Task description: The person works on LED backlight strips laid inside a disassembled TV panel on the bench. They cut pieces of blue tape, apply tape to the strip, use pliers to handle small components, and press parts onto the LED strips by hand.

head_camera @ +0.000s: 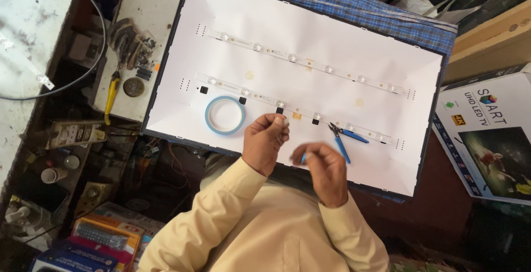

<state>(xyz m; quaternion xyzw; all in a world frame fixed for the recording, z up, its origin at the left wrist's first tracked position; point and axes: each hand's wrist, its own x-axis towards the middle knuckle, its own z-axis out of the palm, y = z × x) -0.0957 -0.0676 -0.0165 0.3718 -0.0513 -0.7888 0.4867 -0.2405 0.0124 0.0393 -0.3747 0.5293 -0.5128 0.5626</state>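
A white backlight panel (343, 29) lies flat with two LED strips across it, the upper strip (293, 59) and the lower strip (249, 91). My left hand (265, 142) hovers over the panel's near edge and pinches a small pale piece (281, 121) at its fingertips, just below the lower strip. To its right, my right hand (327, 171) is curled around a small blue item (303, 158) that is mostly hidden. Blue-handled cutters (344, 139) lie on the panel beside my right hand. A blue roll of tape (209, 118) rests left of my left hand.
Small black squares (204, 90) sit on the panel near the lower strip. A yellow-handled tool (112, 92) and a round metal disc (133, 87) lie on the bench at left. A printed television carton (487, 134) stands at right. Cluttered boxes (105, 236) fill the lower left.
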